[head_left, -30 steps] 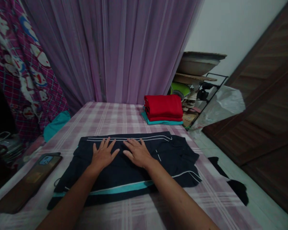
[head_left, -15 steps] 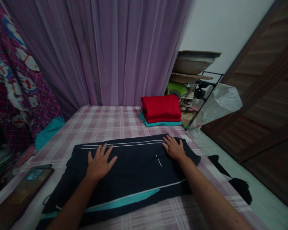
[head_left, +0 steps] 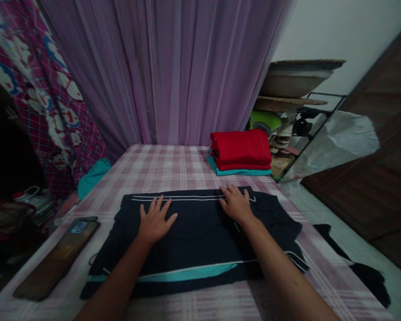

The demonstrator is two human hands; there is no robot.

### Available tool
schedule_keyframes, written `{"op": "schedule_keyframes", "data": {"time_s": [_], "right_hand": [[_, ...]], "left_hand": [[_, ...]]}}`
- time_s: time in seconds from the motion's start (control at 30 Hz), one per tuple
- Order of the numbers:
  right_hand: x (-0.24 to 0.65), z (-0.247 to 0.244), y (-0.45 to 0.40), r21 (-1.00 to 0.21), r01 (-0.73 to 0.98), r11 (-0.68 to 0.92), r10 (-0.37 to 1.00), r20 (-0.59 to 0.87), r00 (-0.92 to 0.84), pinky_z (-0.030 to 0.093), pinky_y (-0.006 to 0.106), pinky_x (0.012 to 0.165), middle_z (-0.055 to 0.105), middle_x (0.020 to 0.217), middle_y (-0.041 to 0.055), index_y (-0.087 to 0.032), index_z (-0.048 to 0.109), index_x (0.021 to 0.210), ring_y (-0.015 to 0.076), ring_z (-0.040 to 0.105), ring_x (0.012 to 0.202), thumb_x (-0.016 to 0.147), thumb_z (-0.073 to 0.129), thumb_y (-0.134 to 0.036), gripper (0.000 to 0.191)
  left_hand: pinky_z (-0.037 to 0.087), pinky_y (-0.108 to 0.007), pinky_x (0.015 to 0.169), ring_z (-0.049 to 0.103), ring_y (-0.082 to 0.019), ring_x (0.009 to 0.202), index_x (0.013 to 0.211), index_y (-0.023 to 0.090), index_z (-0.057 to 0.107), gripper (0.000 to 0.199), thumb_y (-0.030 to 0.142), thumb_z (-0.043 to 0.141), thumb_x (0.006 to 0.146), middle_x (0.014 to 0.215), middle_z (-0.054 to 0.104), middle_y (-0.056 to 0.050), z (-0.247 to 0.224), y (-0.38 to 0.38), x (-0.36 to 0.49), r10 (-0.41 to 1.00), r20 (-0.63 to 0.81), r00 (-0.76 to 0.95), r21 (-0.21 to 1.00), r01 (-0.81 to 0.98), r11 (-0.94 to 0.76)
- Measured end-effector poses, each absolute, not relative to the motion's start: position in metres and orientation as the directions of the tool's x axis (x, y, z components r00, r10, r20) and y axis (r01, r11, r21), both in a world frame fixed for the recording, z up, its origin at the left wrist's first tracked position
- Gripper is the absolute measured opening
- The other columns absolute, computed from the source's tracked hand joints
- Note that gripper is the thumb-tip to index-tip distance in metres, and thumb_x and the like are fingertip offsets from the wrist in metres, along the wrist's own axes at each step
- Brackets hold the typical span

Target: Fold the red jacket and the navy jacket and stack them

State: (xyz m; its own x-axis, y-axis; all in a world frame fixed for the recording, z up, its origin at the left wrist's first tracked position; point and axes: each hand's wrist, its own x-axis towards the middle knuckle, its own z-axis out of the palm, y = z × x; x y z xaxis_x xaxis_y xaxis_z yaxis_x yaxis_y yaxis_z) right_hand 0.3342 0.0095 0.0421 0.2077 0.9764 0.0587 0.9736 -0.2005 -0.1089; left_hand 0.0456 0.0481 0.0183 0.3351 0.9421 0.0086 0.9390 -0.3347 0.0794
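A dark navy garment (head_left: 200, 240) with white piping and a teal stripe lies folded flat on a pink plaid bedsheet (head_left: 173, 167). My left hand (head_left: 155, 220) rests palm down on its left half, fingers spread. On the garment's upper right part, near the white piping, my right hand (head_left: 234, 204) also lies flat with fingers apart. Neither hand holds anything.
A folded red and teal clothes stack (head_left: 241, 151) sits at the bed's far right. A phone (head_left: 82, 226) lies on a brown board (head_left: 53, 263) at the left edge. Purple curtain (head_left: 173, 67) hangs behind. A rack (head_left: 297, 116) and dark cloth (head_left: 364, 272) on the floor are at right.
My right hand slid from the garment's middle out to its right side, then came back a little toward the centre. My left hand stayed flat on the left half.
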Motion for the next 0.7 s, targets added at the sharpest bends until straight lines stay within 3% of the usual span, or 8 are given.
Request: {"op": "schedule_keyframes", "data": {"time_s": [0.13,0.27,0.4,0.57,0.7], "right_hand": [[0.293,0.027,-0.005,-0.152,0.988,-0.040,0.993,0.105,0.056,0.016,0.060,0.113,0.033,0.157,0.0075,-0.031,0.041,0.146,0.0272,0.027,0.144,0.097,0.035,-0.042,0.051],[0.281,0.009,-0.014,-0.133,0.989,-0.062,0.997,0.045,0.069,0.016,0.060,0.113,0.033,0.157,0.0079,-0.029,0.042,0.146,0.0273,0.026,0.145,0.098,0.034,-0.044,0.051],[0.284,0.009,-0.013,-0.122,0.991,-0.063,0.996,0.051,0.069,0.018,0.059,0.114,0.034,0.156,0.0071,-0.030,0.042,0.146,0.0266,0.027,0.145,0.099,0.033,-0.044,0.050],[0.283,0.011,-0.012,-0.107,0.992,-0.072,0.996,0.051,0.078,0.018,0.058,0.114,0.034,0.156,0.0076,-0.030,0.042,0.146,0.0266,0.027,0.144,0.099,0.032,-0.045,0.051],[0.282,0.008,-0.012,-0.114,0.991,-0.072,0.996,0.050,0.078,0.018,0.057,0.114,0.035,0.156,0.0065,-0.031,0.042,0.146,0.0253,0.028,0.144,0.099,0.031,-0.046,0.050]], "left_hand": [[0.013,-0.069,0.112,0.020,-0.034,0.147,0.149,0.032,0.034,0.066,0.064,0.030,0.092,0.160,0.027,-0.007,0.016,0.047,0.044,0.941,0.018,0.338,0.105,0.935,-0.338],[0.010,-0.067,0.113,0.018,-0.032,0.148,0.150,0.032,0.032,0.068,0.066,0.029,0.091,0.160,0.026,-0.008,0.017,0.049,0.044,0.940,-0.008,0.341,0.151,0.930,-0.336],[0.011,-0.061,0.117,0.016,-0.028,0.149,0.152,0.025,0.027,0.071,0.063,0.023,0.093,0.161,0.023,-0.007,0.022,0.056,0.040,0.946,-0.091,0.312,0.206,0.935,-0.289],[0.012,-0.056,0.118,0.019,-0.030,0.148,0.151,0.017,0.032,0.068,0.055,0.020,0.096,0.160,0.024,-0.013,0.028,0.061,0.014,0.992,-0.042,0.120,0.087,0.989,-0.116],[0.012,-0.059,0.117,0.021,-0.027,0.148,0.151,0.017,0.030,0.065,0.051,0.020,0.096,0.160,0.024,-0.011,0.030,0.063,-0.003,0.994,-0.046,0.099,0.048,0.994,-0.097]]}}
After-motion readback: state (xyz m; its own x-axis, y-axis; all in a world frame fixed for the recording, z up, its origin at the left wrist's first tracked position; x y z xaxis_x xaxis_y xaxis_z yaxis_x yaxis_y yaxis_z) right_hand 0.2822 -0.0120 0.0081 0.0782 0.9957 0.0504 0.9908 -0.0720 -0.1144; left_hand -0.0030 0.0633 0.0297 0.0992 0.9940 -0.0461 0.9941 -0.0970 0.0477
